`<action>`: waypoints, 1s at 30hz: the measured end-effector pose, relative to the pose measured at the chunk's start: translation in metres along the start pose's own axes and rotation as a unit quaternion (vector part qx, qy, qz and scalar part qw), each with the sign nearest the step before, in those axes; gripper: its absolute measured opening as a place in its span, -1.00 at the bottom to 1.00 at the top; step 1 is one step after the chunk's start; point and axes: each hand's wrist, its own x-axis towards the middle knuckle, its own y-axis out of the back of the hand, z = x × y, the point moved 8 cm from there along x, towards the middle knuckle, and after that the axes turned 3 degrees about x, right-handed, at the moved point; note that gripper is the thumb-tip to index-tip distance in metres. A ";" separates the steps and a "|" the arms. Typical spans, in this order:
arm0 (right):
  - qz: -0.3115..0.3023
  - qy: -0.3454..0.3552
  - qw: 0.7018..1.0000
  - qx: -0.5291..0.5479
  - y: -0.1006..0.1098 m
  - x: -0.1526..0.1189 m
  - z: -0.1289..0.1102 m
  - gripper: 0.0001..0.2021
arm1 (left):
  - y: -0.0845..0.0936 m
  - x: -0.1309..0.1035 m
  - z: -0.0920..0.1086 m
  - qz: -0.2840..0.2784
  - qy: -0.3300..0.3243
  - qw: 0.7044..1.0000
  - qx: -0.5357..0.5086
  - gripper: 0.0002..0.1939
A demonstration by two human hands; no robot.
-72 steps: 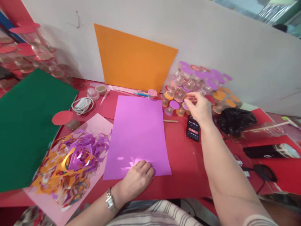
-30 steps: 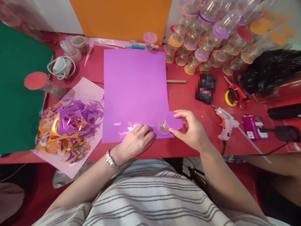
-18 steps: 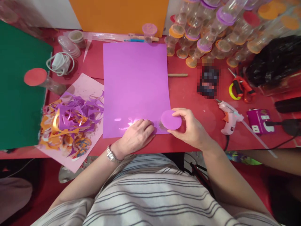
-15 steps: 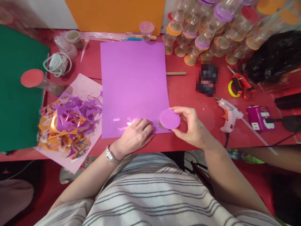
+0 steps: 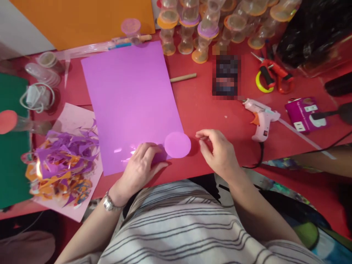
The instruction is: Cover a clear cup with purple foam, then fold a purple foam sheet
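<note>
A purple foam sheet (image 5: 132, 99) lies on the red table, tilted a little. At its lower right corner is a round purple disc (image 5: 177, 145); the clear plastic cup below it is hidden from this angle. My left hand (image 5: 141, 163) rests on the sheet's near edge, fingers loosely bent, thumb apart, just left of the disc. My right hand (image 5: 217, 150) hovers to the right of the disc, off it, with thumb and fingers slightly apart and nothing between them.
Purple and orange foam scraps (image 5: 68, 157) pile up on a pink sheet (image 5: 68, 113) at left. Stacked clear cups (image 5: 189, 29) line the back. A glue gun (image 5: 261, 121), scissors (image 5: 275, 73) and a purple box (image 5: 305, 113) lie at right. A wooden stick (image 5: 183, 77) pokes from the sheet.
My right hand has let go of the purple-topped cup and drawn away to the right. My left hand stays on the sheet, its thumb now spread. The camera view has turned and shifted.
</note>
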 end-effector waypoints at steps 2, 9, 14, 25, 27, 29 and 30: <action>-0.014 0.017 1.000 -0.015 -0.003 -0.004 -0.005 -0.78 | 0.003 0.004 -0.001 0.009 0.044 0.999 -0.025 -0.55; -0.027 0.036 0.998 -0.038 -0.017 -0.018 -0.011 -0.76 | -0.006 0.024 0.008 0.007 0.073 0.994 -0.078 -0.16; -0.007 0.036 0.999 -0.035 -0.017 -0.019 -0.010 -0.78 | -0.015 0.023 0.006 0.001 0.102 0.994 -0.049 -0.22; -0.013 0.025 0.999 -0.029 -0.014 -0.018 -0.009 -0.77 | -0.019 0.014 0.004 0.009 0.125 0.991 -0.050 -0.27; -0.011 0.024 0.999 -0.028 -0.014 -0.018 -0.008 -0.76 | -0.020 0.014 0.004 0.004 0.128 0.991 -0.047 -0.28; -0.013 0.023 0.999 -0.024 -0.015 -0.019 -0.008 -0.76 | -0.021 0.014 0.004 0.000 0.130 0.990 -0.046 -0.29; -0.016 0.022 0.999 -0.021 -0.016 -0.019 -0.008 -0.75 | -0.022 0.014 0.003 0.000 0.131 0.990 -0.046 -0.30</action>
